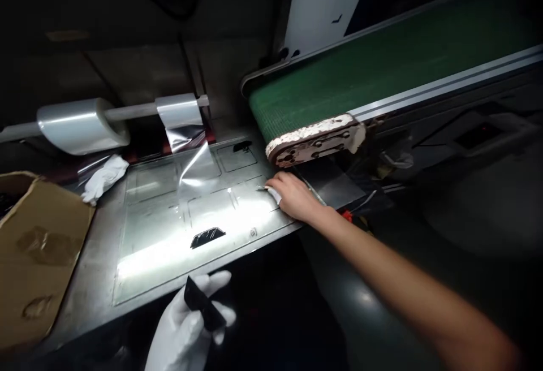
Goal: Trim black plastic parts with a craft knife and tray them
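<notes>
The left hand [180,326] grips a slanting black piece [204,306] before the clear sheet [146,229]; the right hand [294,197] pinches something white [275,195] at the sheet's right end.

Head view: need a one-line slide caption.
Gloved left hand holds a black part; right hand, holding a white item, at the worktop beside a green conveyor.

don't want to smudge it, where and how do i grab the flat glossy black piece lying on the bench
Probably pinch the black piece by its narrow ends, from above: it lies flat, elongated, broad face up, both ends unobstructed.
</notes>
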A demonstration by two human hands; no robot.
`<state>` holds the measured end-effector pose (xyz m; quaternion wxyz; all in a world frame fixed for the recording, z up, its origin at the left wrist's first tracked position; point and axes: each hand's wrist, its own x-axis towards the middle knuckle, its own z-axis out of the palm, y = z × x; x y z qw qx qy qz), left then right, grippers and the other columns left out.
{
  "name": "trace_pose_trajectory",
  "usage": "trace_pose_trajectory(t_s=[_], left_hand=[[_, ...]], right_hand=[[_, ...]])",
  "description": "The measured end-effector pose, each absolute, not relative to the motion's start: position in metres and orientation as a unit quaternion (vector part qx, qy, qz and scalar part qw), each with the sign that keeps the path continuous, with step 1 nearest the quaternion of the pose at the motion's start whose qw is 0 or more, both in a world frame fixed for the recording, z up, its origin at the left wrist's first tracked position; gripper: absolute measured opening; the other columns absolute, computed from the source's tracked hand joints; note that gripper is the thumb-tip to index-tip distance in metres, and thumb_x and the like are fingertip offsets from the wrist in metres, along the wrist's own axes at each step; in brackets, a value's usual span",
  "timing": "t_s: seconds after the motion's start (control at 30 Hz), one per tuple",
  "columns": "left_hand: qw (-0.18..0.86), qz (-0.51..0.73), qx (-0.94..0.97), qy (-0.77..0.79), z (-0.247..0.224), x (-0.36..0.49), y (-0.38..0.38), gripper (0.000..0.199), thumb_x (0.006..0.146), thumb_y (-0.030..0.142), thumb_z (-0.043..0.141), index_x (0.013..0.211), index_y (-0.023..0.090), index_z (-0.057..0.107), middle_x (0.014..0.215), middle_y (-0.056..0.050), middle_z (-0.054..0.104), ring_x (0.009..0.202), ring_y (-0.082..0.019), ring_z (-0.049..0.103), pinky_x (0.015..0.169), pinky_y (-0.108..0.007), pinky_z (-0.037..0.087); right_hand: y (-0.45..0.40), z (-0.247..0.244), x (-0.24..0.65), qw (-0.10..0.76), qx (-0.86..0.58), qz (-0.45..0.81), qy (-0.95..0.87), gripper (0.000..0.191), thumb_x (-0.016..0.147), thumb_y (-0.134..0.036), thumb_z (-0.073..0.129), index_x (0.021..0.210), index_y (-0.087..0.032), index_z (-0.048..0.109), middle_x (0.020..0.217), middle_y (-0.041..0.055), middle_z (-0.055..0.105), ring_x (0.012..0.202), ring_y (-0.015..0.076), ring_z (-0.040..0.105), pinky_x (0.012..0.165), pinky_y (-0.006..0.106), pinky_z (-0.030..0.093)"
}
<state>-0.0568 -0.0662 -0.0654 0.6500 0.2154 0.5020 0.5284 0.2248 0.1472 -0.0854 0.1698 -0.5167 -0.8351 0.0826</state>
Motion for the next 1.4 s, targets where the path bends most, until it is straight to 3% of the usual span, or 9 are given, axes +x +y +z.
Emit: trace_pose_trajectory(t_s=[0.13, 0.23, 0.37, 0.47, 0.57, 0.73, 0.83, 1.17, 1.4], left_hand=[[0.66, 0.565, 0.239, 0.434, -0.065, -0.058, -0.069, 0.045, 0.093, 0.05, 0.076, 0.13, 0.024, 0.075, 0.142, -0.019, 0.068, 0.071, -0.014, 0.068, 0.057, -0.022, 0.051], [0.66, 0.598, 0.24, 0.386, -0.07, -0.062, -0.071, 0.038, 0.097, 0.048, 0.073, 0.127, 0.026, 0.076, 0.146, -0.017, 0.067, 0.067, -0.013, 0.07, 0.051, -0.019, 0.048], [0.673, 0.61, 0.246, 0.337, -0.073, -0.064, -0.077, 0.041, 0.098, 0.053, 0.07, 0.128, 0.026, 0.076, 0.116, -0.015, 0.08, 0.052, -0.009, 0.064, 0.045, -0.016, 0.042], [0.684, 0.609, 0.262, 0.303, -0.073, -0.067, -0.085, 0.048, 0.1, 0.056, 0.066, 0.134, 0.024, 0.072, 0.085, -0.01, 0.08, 0.045, -0.008, 0.057, 0.042, -0.016, 0.038], [0.687, 0.607, 0.271, 0.292, -0.074, -0.069, -0.09, 0.05, 0.1, 0.057, 0.065, 0.134, 0.02, 0.071, 0.082, -0.01, 0.079, 0.041, -0.008, 0.054, 0.038, -0.017, 0.034], [0.704, 0.589, 0.253, 0.305, -0.072, -0.072, -0.092, 0.056, 0.095, 0.06, 0.071, 0.132, 0.018, 0.068, 0.072, -0.007, 0.075, 0.039, -0.009, 0.053, 0.039, -0.018, 0.038], [0.706, 0.568, 0.244, 0.345, -0.07, -0.075, -0.092, 0.061, 0.09, 0.061, 0.077, 0.132, 0.018, 0.068, 0.068, -0.005, 0.073, 0.037, -0.009, 0.049, 0.037, -0.019, 0.039], [0.725, 0.551, 0.222, 0.349, -0.069, -0.073, -0.087, 0.061, 0.089, 0.061, 0.078, 0.128, 0.016, 0.07, 0.058, -0.001, 0.065, 0.028, -0.005, 0.034, 0.032, -0.018, 0.036], [0.742, 0.544, 0.209, 0.33, -0.069, -0.073, -0.088, 0.046, 0.095, 0.054, 0.073, 0.126, 0.019, 0.071, 0.063, -0.005, 0.07, 0.033, -0.005, 0.039, 0.032, -0.012, 0.033]], right_hand=[[0.125, -0.07, 0.214, 0.206, -0.494, 0.118, -0.837, 0.047, 0.086, -0.003, 0.055, 0.133, -0.004, 0.066, 0.131, 0.0246, 0.063, 0.116, 0.0358, 0.066, 0.1, 0.048, 0.055], [0.089, -0.046, 0.195, 0.247, -0.364, 0.237, -0.866, 0.037, 0.102, -0.022, 0.059, 0.138, -0.016, 0.065, 0.129, 0.012, 0.072, 0.115, 0.0261, 0.07, 0.098, 0.038, 0.055], [0.046, -0.013, 0.158, 0.177, -0.196, 0.432, -0.862, 0.029, 0.11, -0.031, 0.055, 0.136, -0.027, 0.068, 0.128, -0.0011, 0.077, 0.115, 0.0138, 0.072, 0.098, 0.025, 0.053], [0.034, -0.006, 0.137, 0.125, -0.182, 0.502, -0.836, 0.025, 0.109, -0.036, 0.057, 0.127, -0.026, 0.07, 0.119, -0.0008, 0.078, 0.103, 0.0134, 0.074, 0.087, 0.024, 0.054], [0.033, -0.009, 0.127, 0.056, -0.19, 0.549, -0.812, 0.023, 0.11, -0.038, 0.052, 0.122, -0.027, 0.069, 0.118, -0.0002, 0.078, 0.096, 0.0154, 0.074, 0.079, 0.026, 0.054], [0.031, -0.005, 0.117, -0.025, -0.212, 0.519, -0.828, 0.041, 0.092, -0.054, 0.077, 0.118, -0.022, 0.067, 0.107, 0.004, 0.077, 0.08, 0.0186, 0.072, 0.059, 0.025, 0.046], [0.027, -0.003, 0.112, -0.02, -0.237, 0.49, -0.838, 0.053, 0.078, -0.052, 0.091, 0.113, -0.022, 0.066, 0.097, 0.0017, 0.075, 0.076, 0.0183, 0.07, 0.058, 0.024, 0.046], [0.022, -0.007, 0.109, -0.048, -0.257, 0.402, -0.877, 0.041, 0.073, -0.031, 0.093, 0.1, -0.02, 0.064, 0.082, 0.001, 0.075, 0.058, 0.0148, 0.063, 0.045, 0.022, 0.036], [0.024, -0.011, 0.106, -0.065, -0.28, 0.405, -0.868, 0.055, 0.078, -0.065, 0.086, 0.101, -0.02, 0.065, 0.084, 0.0023, 0.078, 0.064, 0.0199, 0.071, 0.046, 0.025, 0.04]])
